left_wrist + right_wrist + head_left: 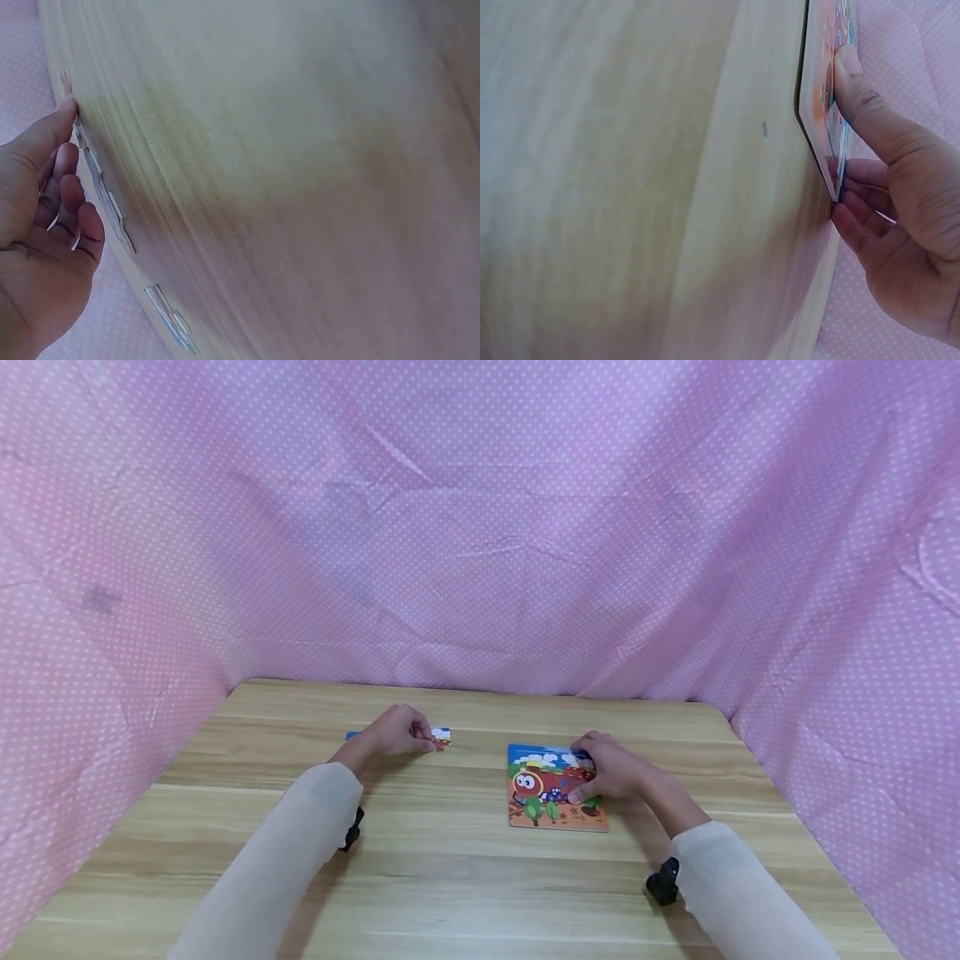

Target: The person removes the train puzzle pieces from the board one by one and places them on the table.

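1 piece (442, 737): on table (450, 877), left of board (550, 787), pinched by left hand (397, 731), thumb to fingertips, apparently suiting its smallness. 1 board: right hand (617, 768) thumb on face, fingers curled at right edge, seemingly to steady it.

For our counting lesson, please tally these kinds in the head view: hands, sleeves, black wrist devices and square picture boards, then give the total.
Left hand and right hand: 2
Left sleeve and right sleeve: 2
Left wrist device and right wrist device: 2
Square picture board: 1
Total: 7
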